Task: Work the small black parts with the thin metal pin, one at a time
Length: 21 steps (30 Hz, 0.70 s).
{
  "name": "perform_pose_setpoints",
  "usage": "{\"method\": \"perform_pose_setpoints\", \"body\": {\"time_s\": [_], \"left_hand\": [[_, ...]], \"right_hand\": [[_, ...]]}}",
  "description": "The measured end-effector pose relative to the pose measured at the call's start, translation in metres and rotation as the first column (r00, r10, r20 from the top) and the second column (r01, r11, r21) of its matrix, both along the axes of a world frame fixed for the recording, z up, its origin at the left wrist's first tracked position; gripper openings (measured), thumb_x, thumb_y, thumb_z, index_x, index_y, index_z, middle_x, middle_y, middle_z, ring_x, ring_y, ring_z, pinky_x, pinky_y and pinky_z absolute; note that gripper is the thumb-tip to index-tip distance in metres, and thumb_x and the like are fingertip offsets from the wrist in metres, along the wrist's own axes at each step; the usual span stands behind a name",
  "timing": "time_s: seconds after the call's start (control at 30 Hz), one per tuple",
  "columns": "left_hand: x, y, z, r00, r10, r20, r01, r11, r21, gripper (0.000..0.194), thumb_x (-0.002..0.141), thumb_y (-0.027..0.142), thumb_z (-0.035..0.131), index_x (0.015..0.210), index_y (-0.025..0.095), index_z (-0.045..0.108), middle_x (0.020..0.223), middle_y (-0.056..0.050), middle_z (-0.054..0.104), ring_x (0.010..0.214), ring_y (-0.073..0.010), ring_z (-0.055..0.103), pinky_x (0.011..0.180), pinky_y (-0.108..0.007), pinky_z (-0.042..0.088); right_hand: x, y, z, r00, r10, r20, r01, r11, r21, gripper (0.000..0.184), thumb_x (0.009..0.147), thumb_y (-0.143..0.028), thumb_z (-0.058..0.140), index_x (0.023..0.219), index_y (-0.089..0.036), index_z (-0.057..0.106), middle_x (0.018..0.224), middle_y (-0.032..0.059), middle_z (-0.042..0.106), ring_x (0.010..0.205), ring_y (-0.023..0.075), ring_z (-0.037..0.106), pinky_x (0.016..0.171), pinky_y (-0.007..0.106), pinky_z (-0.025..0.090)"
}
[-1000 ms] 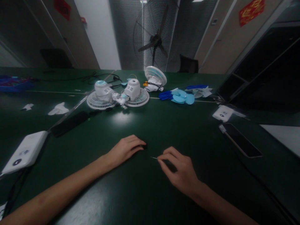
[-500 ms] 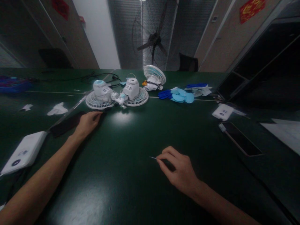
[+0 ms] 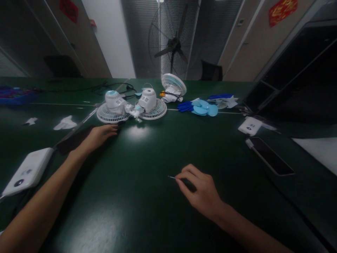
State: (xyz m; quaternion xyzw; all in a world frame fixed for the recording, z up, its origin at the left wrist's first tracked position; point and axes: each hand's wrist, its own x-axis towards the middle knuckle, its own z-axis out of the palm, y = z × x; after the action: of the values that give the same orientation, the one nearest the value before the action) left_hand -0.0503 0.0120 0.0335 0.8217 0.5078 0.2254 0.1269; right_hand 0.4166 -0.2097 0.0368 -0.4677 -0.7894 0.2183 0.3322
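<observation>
My right hand (image 3: 201, 188) is closed around a small screwdriver (image 3: 171, 177); its thin metal shaft sticks out to the left past my fingertips, and the dark handle is mostly hidden in the palm. My left hand (image 3: 101, 135) reaches forward on the table with its fingers stretched out, just in front of a white fan (image 3: 113, 103) lying face down. A small dark piece (image 3: 121, 123) lies by those fingertips, too dim to name. Against the first fan's right side rests a second white fan (image 3: 151, 105), also grille down.
Behind them a third fan (image 3: 173, 86) leans tilted. Light blue fan blades (image 3: 204, 108) and blue gloves (image 3: 185, 106) lie right of it. Phones (image 3: 270, 156) and white power banks (image 3: 28, 168) flank the green table (image 3: 142, 211). Black cables run along the back.
My left hand's fingers have straightened and shifted slightly right towards the dark piece by the fan. My right hand and the screwdriver stay in the same place.
</observation>
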Motion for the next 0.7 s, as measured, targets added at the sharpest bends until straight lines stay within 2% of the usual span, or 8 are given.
{"method": "perform_pose_setpoints", "body": {"time_s": [0.1,0.2,0.3,0.47,0.6,0.7], "left_hand": [[-0.005,0.001,0.001,0.999,0.027,0.032,-0.024,0.996,-0.086,0.064,0.087,0.076,0.066,0.115,0.02,0.078,0.129,-0.013,0.076,0.118,-0.0336,0.071,0.11,-0.048,0.052],[-0.01,0.001,0.003,0.998,0.058,0.036,-0.051,0.984,-0.169,0.064,0.081,0.075,0.072,0.113,0.02,0.077,0.126,-0.014,0.076,0.112,-0.0336,0.072,0.103,-0.047,0.057],[-0.011,0.001,0.009,0.998,0.062,0.004,-0.059,0.971,-0.231,0.068,0.08,0.076,0.072,0.12,0.02,0.076,0.126,-0.014,0.076,0.11,-0.0337,0.073,0.098,-0.045,0.059],[-0.012,0.001,0.018,0.998,0.003,-0.066,-0.018,0.974,-0.225,0.065,0.086,0.074,0.066,0.125,0.023,0.077,0.127,-0.01,0.077,0.11,-0.0321,0.074,0.098,-0.041,0.059],[-0.016,0.004,0.017,0.998,0.01,-0.058,-0.024,0.969,-0.247,0.062,0.082,0.074,0.07,0.117,0.024,0.079,0.124,-0.011,0.077,0.112,-0.0342,0.073,0.099,-0.043,0.059],[-0.018,0.003,0.019,0.999,-0.012,-0.045,-0.002,0.954,-0.299,0.062,0.08,0.073,0.074,0.119,0.024,0.077,0.13,-0.012,0.075,0.112,-0.0326,0.073,0.097,-0.04,0.06]], "right_hand": [[0.0,0.0,0.001,1.0,-0.004,0.016,0.004,1.0,0.005,0.014,0.102,-0.019,0.06,0.104,-0.02,0.073,0.098,0.0047,0.066,0.076,0.0147,0.065,0.066,0.026,0.054],[-0.001,0.001,0.003,0.999,-0.005,0.035,0.004,1.0,0.009,0.013,0.102,-0.019,0.06,0.103,-0.02,0.073,0.099,0.0048,0.067,0.076,0.0146,0.066,0.065,0.025,0.055],[-0.001,0.001,0.003,0.999,-0.005,0.05,0.005,1.0,0.012,0.014,0.102,-0.02,0.059,0.104,-0.02,0.073,0.099,0.0049,0.068,0.076,0.0144,0.066,0.064,0.025,0.055],[-0.002,0.002,0.002,1.0,0.005,0.029,-0.005,1.0,-0.005,0.015,0.103,-0.021,0.058,0.105,-0.02,0.073,0.099,0.0053,0.067,0.077,0.0148,0.066,0.065,0.026,0.055],[-0.003,0.002,0.001,1.0,-0.01,0.016,0.009,1.0,0.008,0.015,0.103,-0.02,0.058,0.102,-0.02,0.073,0.097,0.0051,0.066,0.078,0.0156,0.066,0.068,0.027,0.055],[-0.003,0.001,0.001,1.0,-0.002,0.016,0.002,1.0,0.01,0.015,0.103,-0.019,0.058,0.102,-0.019,0.073,0.097,0.0051,0.066,0.078,0.015,0.066,0.065,0.026,0.055]]}}
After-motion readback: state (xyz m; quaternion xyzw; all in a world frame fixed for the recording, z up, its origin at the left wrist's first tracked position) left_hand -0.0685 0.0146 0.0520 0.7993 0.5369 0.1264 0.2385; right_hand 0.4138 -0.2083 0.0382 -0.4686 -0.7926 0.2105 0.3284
